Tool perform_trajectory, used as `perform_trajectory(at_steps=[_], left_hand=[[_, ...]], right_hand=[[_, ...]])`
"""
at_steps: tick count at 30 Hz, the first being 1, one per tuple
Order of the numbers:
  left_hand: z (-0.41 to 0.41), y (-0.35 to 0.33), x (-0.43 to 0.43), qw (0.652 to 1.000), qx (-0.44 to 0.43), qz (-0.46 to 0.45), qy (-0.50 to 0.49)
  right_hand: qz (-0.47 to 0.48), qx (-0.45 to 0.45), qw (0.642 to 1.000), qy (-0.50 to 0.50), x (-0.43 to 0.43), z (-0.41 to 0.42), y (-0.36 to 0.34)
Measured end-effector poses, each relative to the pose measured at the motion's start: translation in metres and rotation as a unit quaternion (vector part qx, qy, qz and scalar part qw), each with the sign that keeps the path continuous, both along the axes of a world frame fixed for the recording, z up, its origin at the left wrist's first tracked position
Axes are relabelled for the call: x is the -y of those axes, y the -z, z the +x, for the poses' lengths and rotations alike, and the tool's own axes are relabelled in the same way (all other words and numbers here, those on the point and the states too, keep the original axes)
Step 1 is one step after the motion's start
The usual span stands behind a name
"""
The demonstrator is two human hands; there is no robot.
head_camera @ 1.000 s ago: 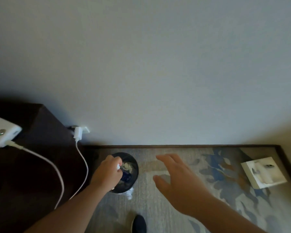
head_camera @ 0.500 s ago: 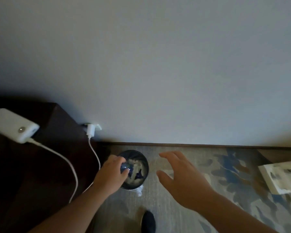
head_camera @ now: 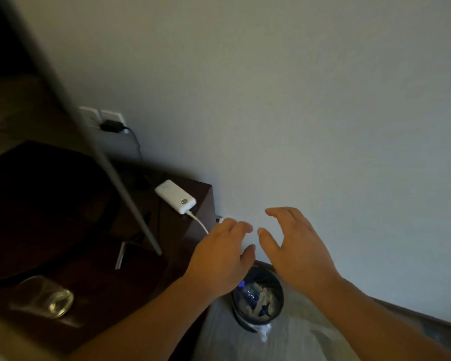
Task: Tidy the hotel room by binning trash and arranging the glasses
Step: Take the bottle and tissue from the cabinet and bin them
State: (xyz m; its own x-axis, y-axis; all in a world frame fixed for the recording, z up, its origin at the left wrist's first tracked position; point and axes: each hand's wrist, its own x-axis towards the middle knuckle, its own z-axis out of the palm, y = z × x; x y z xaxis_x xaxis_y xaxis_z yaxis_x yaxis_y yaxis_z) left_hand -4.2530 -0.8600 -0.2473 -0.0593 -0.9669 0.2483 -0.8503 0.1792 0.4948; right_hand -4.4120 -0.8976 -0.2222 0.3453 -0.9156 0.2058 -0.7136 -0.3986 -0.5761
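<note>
A glass point(head_camera: 46, 298) is seen lying on its side on the dark wooden desk point(head_camera: 71, 259), well left of the bin point(head_camera: 257, 298), w/ its rim facing right. The round dark bin, filled w/ crumpled white and blue trash point(head_camera: 255, 295), is set on the floor just beside the desk's right edge. Above the bin, left hand point(head_camera: 219, 259) and right hand point(head_camera: 297, 246) are held apart, fingers loosely spread, nothing gripped; farther back on the desk, beyond the bin, a white power bank point(head_camera: 176, 196) w/ cable point(head_camera: 199, 222) is laid near the wall.
</note>
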Motion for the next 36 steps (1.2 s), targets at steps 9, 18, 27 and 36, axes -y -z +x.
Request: perform_trajectory(at_steps=[9,18,27,36], left_hand=[[0.100,-0.068,-0.172,0.996,0.030,-0.078,-0.026],[0.221,-0.107,-0.294,0.979,0.069,-0.120,-0.151],[0.319,-0.116,-0.358,0.940,0.089,-0.088,-0.317],[0.402,-0.121,-0.413,0.880,0.093,-0.045,-0.463]], right_hand=[[-0.080,0.027,0.996,-0.031,-0.156,0.102,-0.050],[-0.106,0.030,0.985,-0.131,-0.252,0.227,-0.084],[-0.111,0.037,0.957,-0.265,-0.264,0.339,-0.098],[-0.088,0.089,0.903,-0.412,-0.283,0.461,-0.090]])
